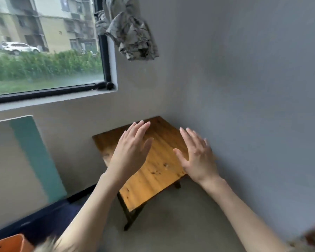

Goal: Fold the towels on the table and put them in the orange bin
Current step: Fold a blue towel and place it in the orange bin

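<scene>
Both hands raised over the wooden table (153, 171), holding nothing. Left hand (130, 151) released, fingers straight and close together, back of the hand to the camera, fingertips over the far left part of the tabletop. Right hand (196, 157) likewise released, fingers straight and slightly spread, thumb out toward the left hand, hovering over the right edge of the tabletop close to the grey wall (253, 88). Hands apart, a strip of bare wood visible between them.

A crumpled towel (133, 31) — pale grey with dark markings — up near the top of the view, against the wall just right of the window (44, 46). Touching neither hand and well apart from the table. Cannot tell whether hanging from something or in the air; top end cut off by the edge of the view.

Table tucked into the corner of the room, far edge against the window wall, right edge against the grey wall, dark legs visible below the near corner. Tabletop blotched with a few dark spots.

Orange bin (9, 242) at the bottom left corner of the view, only a piece of its rim showing, on the floor well apart from the table. A pale panel with a teal stripe (25, 155) leaning against the wall below the window, left of the table.
</scene>
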`<state>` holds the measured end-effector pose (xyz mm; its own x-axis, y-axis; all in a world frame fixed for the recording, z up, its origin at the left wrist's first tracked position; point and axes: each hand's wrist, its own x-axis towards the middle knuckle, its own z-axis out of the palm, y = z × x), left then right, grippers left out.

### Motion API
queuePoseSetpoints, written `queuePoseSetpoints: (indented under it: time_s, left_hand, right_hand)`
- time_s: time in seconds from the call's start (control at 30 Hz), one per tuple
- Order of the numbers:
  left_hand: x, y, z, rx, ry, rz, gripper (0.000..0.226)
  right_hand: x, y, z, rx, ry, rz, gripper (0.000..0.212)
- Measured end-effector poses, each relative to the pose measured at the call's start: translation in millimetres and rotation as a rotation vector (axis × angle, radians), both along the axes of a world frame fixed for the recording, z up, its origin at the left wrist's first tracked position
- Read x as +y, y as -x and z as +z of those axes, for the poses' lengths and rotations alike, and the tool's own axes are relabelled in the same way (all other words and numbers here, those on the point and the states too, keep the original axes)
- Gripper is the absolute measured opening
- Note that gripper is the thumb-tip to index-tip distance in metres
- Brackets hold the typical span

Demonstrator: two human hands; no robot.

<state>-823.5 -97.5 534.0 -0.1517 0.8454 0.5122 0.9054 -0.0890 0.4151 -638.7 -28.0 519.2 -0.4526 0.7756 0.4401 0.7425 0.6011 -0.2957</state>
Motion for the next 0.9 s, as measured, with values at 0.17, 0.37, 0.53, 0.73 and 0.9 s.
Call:
queuePoseSetpoints:
  time_s: [0.17,0.37,0.53,0.73,0.9]
  left_hand:
    - [16,-147,2,0.014,-0.003,-0.273,0.047]
    - [-2,-339,-4,-0.046,0.044,-0.64,0.044]
    - [-36,-496,-17,-0.021,0.121,-0.929,0.046]
    - [-78,-661,-33,0.048,0.173,-1.236,0.044]
    - [-101,-775,-66,0.126,0.278,-1.385,0.045]
  right_hand:
    - [-37,-162,4,0.039,-0.008,-0.271,0.058]
    - [-126,-345,-3,0.048,-0.002,-0.61,0.057]
    - [-214,-475,-12,0.1,0.045,-0.908,0.058]
    - [-302,-603,-28,0.109,0.087,-1.214,0.057]
    - [-338,-696,-53,0.145,0.114,-1.361,0.054]
